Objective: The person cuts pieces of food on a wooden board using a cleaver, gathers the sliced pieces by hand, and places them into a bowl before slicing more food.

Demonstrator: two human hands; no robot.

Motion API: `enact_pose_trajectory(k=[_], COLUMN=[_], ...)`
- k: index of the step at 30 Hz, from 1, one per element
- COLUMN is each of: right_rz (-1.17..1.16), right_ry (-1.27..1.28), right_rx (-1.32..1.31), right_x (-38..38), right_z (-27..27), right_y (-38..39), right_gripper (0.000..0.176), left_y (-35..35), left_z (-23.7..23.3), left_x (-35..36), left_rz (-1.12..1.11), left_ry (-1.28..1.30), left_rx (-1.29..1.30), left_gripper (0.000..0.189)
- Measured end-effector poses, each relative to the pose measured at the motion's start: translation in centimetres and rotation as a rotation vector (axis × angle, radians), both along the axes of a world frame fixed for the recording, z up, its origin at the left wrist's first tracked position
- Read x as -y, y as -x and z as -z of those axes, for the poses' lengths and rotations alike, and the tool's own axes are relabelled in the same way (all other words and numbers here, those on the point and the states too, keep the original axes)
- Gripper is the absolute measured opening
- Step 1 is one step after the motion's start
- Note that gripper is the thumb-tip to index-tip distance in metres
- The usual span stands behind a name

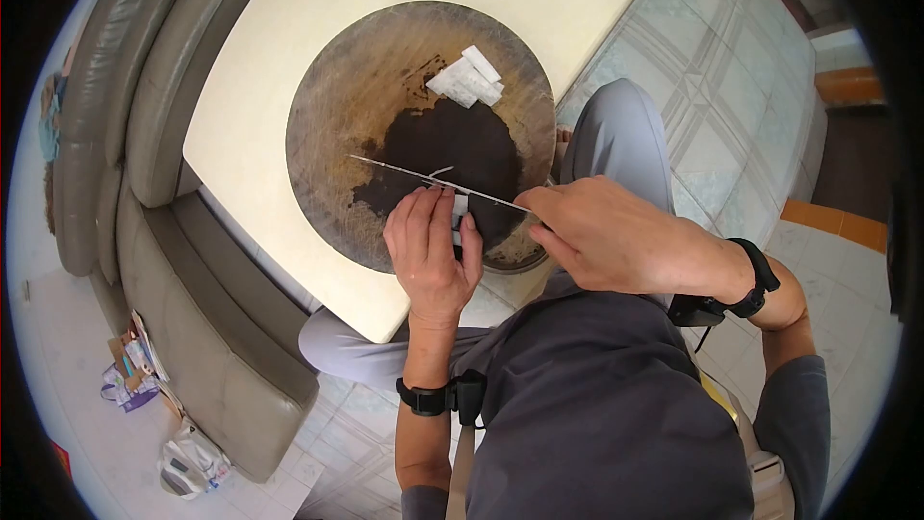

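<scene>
- Pinning the white piece [460,204] with your left hand [428,252]: fingers one side, thumb the other. Piece lies on the near part of the round board [322,135], mostly covered.
- Your right hand [606,239] is closed around the knife [395,168]; handle hidden, blade slanting left just beyond your left fingertips, with a thin sliver [441,171] beside it.
- Handling, judged: piece probably light, fairly soft, perhaps damp and slippery; may crack if squeezed. Hold it low along both sides, fingertips tucked back. Knife likely stiff; grip by the handle only.
- Surface: worn wood, with a broad dark patch [462,144], seemingly wet. Loose white slabs [467,82] overlap at far right.
- Board rests on your pale bench [245,87]; near right rim appears to overhang.
- Room: grey sofa [207,318] left, tiled floor [717,67] right, white bag [192,462] near left.
</scene>
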State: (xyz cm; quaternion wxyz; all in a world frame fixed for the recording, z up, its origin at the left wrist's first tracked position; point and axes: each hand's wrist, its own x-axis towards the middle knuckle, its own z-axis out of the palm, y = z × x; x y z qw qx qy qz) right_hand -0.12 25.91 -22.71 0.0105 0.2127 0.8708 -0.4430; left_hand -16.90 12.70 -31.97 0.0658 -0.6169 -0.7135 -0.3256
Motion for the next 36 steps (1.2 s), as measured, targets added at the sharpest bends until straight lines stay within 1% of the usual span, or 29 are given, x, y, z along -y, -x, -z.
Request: enact_pose_trajectory(k=[3, 6, 8, 9, 11, 12, 14, 15, 17, 19, 21, 24, 26, 27, 30, 32, 36], right_rz=[-0.008, -0.001, -0.035, -0.033, -0.111, -0.106, -0.175, -0.174, -0.102, -0.074, -0.044, -0.044, -0.054, -0.055, -0.112, -0.156, -0.190], right_ry=[-0.012, 0.005, -0.084, -0.083, -0.111, -0.112, -0.176, -0.177, -0.149, -0.147, -0.148, -0.146, -0.155, -0.154, -0.135, -0.177, -0.194], right_rx=[0.013, 0.045, -0.015, -0.014, 0.052, 0.051, -0.036, -0.042, -0.006, 0.025, 0.056, 0.011, -0.062, -0.061, 0.004, 0.042, 0.077], right_x=[0.0, -0.1, 0.1, 0.1, 0.0, 0.1, 0.1, 0.2, 0.2, -0.1, -0.3, -0.1, 0.3, 0.4, 0.6, 0.6, 0.5], right_z=[0.0, 0.0, 0.5, 0.7, 0.9, 1.0, 1.1, 1.3, 1.6, 1.2, 1.1, 0.8, 0.0, -0.4, -0.6, -0.2, -0.4], right_y=[-0.1, -0.1, 0.0, 0.2, 1.2, 1.8, 2.8, 2.8, 3.0, 2.3, 1.3, 0.0, -0.5, -0.7, -1.3, -1.5, -1.4], right_gripper=[0.016, 0.012, 0.011, 0.011, 0.012, 0.012, 0.010, 0.010, 0.012, 0.013, 0.015, 0.018, 0.012, 0.012, 0.015, 0.019, 0.020], left_y=[0.0, 0.0, 0.0, 0.0, 0.0, 0.0, 0.0, 0.0, -0.1, -0.2, -0.2, -0.2, -0.2, -0.2, -0.2, -0.2, -0.1], left_z=[0.1, 0.2, 0.2, 0.1, 0.2, 0.2, 0.2, 0.2, 0.2, 0.4, 0.5, 0.2, 0.3, 0.4, 0.8, 0.8, 0.9], left_x=[0.0, 0.1, 0.1, 0.1, 0.1, 0.1, 0.2, 0.3, 0.3, 0.4, 0.3, 0.3, 0.5, 0.5, 0.6, 0.7, 0.8], left_rz=[-0.001, -0.007, -0.010, -0.013, -0.012, -0.012, -0.006, -0.002, -0.018, -0.041, -0.016, 0.001, -0.006, -0.012, -0.019, -0.017, -0.002], left_ry=[-0.002, 0.007, 0.008, 0.008, 0.009, 0.009, 0.002, -0.003, -0.014, -0.025, -0.076, -0.084, -0.082, -0.081, -0.094, -0.088, -0.082], left_rx=[-0.009, -0.007, -0.003, -0.002, -0.007, -0.012, -0.012, -0.012, -0.035, -0.052, -0.040, -0.060, -0.065, -0.070, -0.067, -0.058, -0.046], left_gripper=[0.033, 0.032, 0.032, 0.031, 0.030, 0.030, 0.029, 0.028, 0.027, 0.026, 0.023, 0.022, 0.021, 0.020, 0.016, 0.015, 0.013])
